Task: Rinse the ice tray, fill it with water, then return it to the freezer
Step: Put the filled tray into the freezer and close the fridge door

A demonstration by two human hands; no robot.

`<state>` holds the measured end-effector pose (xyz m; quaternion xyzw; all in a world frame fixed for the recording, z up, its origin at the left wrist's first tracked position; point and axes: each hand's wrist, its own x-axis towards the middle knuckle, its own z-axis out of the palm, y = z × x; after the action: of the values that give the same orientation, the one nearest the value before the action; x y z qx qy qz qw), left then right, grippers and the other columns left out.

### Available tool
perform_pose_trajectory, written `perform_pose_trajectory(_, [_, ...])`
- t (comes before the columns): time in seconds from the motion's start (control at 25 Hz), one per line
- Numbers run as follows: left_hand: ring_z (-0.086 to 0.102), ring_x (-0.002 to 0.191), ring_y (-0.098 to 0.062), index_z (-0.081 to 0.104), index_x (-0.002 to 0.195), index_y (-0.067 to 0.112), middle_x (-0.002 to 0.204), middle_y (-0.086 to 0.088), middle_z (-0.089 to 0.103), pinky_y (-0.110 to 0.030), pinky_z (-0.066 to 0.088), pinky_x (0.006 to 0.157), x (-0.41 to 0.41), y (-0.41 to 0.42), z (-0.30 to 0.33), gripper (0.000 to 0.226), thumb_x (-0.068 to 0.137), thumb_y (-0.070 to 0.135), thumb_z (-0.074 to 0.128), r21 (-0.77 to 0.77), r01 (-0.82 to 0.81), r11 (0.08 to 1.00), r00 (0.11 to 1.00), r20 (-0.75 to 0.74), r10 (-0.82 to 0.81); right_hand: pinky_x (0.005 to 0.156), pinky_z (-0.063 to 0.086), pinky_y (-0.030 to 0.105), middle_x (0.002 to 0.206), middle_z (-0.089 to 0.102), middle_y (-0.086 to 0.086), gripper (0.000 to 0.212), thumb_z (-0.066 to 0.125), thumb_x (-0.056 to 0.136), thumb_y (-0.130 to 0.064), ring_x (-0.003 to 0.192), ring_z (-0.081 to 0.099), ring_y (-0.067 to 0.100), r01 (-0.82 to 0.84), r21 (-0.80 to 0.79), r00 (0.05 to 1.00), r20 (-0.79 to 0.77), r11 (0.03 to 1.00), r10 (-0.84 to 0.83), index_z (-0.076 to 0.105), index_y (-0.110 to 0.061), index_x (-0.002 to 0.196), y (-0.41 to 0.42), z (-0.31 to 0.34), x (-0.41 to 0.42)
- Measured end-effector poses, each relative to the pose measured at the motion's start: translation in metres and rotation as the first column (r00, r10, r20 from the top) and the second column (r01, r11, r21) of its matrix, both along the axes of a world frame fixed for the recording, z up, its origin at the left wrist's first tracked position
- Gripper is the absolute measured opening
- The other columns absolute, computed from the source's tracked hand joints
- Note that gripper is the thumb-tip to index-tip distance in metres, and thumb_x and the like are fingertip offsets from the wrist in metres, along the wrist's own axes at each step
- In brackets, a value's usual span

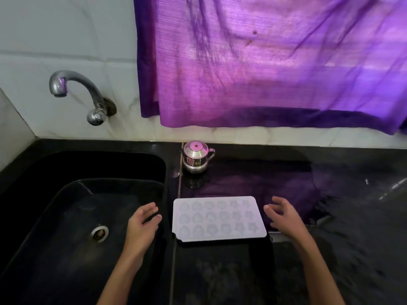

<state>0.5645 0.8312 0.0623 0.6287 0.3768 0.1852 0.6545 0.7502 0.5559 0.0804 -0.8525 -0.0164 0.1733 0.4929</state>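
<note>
A pale, flat ice tray (219,218) with several shaped cavities lies on the black counter, just right of the sink. It seems to rest on a dark base that shows along its front edge. My left hand (143,223) hovers open to the tray's left, over the sink's right rim, a short gap from the tray. On the other side my right hand (284,216) is open too, fingers spread, not touching the tray. The black sink (66,216) has a metal drain (99,233). A chrome tap (72,89) juts from the tiled wall above the sink; no water runs.
A small steel kettle (196,158) stands on the counter behind the tray, near the wall. A purple curtain (264,62) hangs over the counter's back. The black counter (341,216) stretches to the right.
</note>
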Motion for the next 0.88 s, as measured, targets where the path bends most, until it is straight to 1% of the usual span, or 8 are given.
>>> perform_pose_trajectory(0.12, [0.056, 0.112, -0.021, 0.052, 0.128, 0.007, 0.118, -0.005, 0.059, -0.034, 0.046, 0.092, 0.002, -0.006, 0.001, 0.04, 0.09, -0.003, 0.056, -0.11, -0.019, 0.994, 1.0, 0.008, 0.02, 0.08, 0.052, 0.038, 0.113, 0.054, 0.008, 0.044, 0.05, 0.095, -0.014, 0.094, 0.058, 0.023, 0.014, 0.031, 0.995, -0.103, 0.999, -0.011, 0.038, -0.007, 0.137, 0.001, -0.009, -0.001])
perform_pose_trajectory(0.2, [0.057, 0.112, -0.023, 0.05, 0.131, 0.004, 0.119, -0.008, 0.058, -0.036, 0.046, 0.095, 0.004, -0.009, 0.0, 0.04, 0.091, -0.001, 0.055, -0.186, -0.036, 0.982, 0.999, 0.015, 0.039, 0.078, 0.052, 0.036, 0.114, 0.053, 0.011, 0.04, 0.047, 0.097, -0.01, 0.093, 0.06, 0.024, 0.022, 0.049, 0.987, -0.157, 0.999, -0.014, 0.039, -0.004, 0.135, 0.001, -0.014, -0.001])
perform_pose_trajectory(0.4, [0.058, 0.107, -0.023, 0.049, 0.131, 0.002, 0.125, -0.015, 0.059, -0.036, 0.046, 0.096, 0.01, -0.015, -0.009, 0.038, 0.093, 0.002, 0.054, -0.275, -0.063, 0.959, 0.998, -0.009, 0.063, 0.063, 0.049, 0.025, 0.11, 0.058, 0.012, 0.032, 0.048, 0.096, -0.007, 0.079, 0.06, 0.014, -0.011, 0.013, 0.985, -0.172, 1.0, 0.013, 0.048, -0.003, 0.128, -0.005, -0.019, 0.0])
perform_pose_trajectory(0.48, [0.059, 0.104, -0.022, 0.05, 0.13, 0.0, 0.116, -0.014, 0.063, -0.035, 0.046, 0.095, 0.013, -0.019, -0.01, 0.037, 0.093, 0.003, 0.054, -0.29, -0.053, 0.956, 0.999, -0.019, 0.049, 0.061, 0.048, 0.023, 0.108, 0.06, 0.011, 0.032, 0.051, 0.094, -0.006, 0.079, 0.06, 0.012, -0.039, 0.014, 0.983, -0.177, 0.999, 0.041, 0.05, -0.004, 0.126, -0.008, -0.021, 0.0])
perform_pose_trajectory(0.6, [0.061, 0.096, -0.021, 0.052, 0.126, -0.004, 0.094, -0.008, 0.065, -0.035, 0.047, 0.092, 0.016, -0.025, -0.01, 0.034, 0.092, 0.0, 0.055, -0.304, -0.053, 0.951, 0.998, -0.042, 0.042, 0.055, 0.048, 0.018, 0.103, 0.062, 0.009, 0.032, 0.057, 0.092, -0.007, 0.08, 0.061, 0.012, -0.036, 0.052, 0.982, -0.185, 0.998, 0.045, 0.053, -0.004, 0.123, -0.009, -0.025, 0.0])
perform_pose_trajectory(0.68, [0.061, 0.089, -0.019, 0.054, 0.124, -0.005, 0.091, -0.01, 0.066, -0.034, 0.048, 0.088, 0.016, -0.026, -0.012, 0.033, 0.09, -0.003, 0.055, -0.296, -0.04, 0.954, 0.998, -0.063, 0.023, 0.051, 0.049, 0.015, 0.102, 0.062, 0.009, 0.031, 0.058, 0.09, -0.006, 0.081, 0.063, 0.013, -0.034, 0.078, 0.982, -0.182, 0.996, 0.048, 0.055, -0.003, 0.121, -0.009, -0.027, -0.001])
perform_pose_trajectory(0.8, [0.063, 0.089, -0.02, 0.055, 0.123, -0.004, 0.099, -0.013, 0.067, -0.03, 0.05, 0.079, 0.015, -0.027, -0.016, 0.035, 0.088, -0.007, 0.054, -0.28, -0.007, 0.96, 0.997, -0.08, -0.017, 0.06, 0.054, 0.022, 0.103, 0.064, 0.013, 0.031, 0.058, 0.09, -0.003, 0.085, 0.065, 0.019, -0.036, 0.113, 0.98, -0.193, 0.993, 0.057, 0.056, -0.003, 0.121, -0.009, -0.033, -0.002])
perform_pose_trajectory(0.88, [0.064, 0.095, -0.023, 0.053, 0.125, -0.004, 0.109, -0.017, 0.066, -0.033, 0.05, 0.082, 0.014, -0.027, -0.018, 0.036, 0.089, -0.008, 0.054, -0.283, -0.007, 0.959, 0.997, -0.08, -0.017, 0.068, 0.056, 0.031, 0.098, 0.064, 0.011, 0.031, 0.056, 0.091, -0.002, 0.085, 0.065, 0.022, -0.034, 0.129, 0.979, -0.195, 0.991, 0.059, 0.055, -0.003, 0.122, -0.008, -0.035, -0.003])
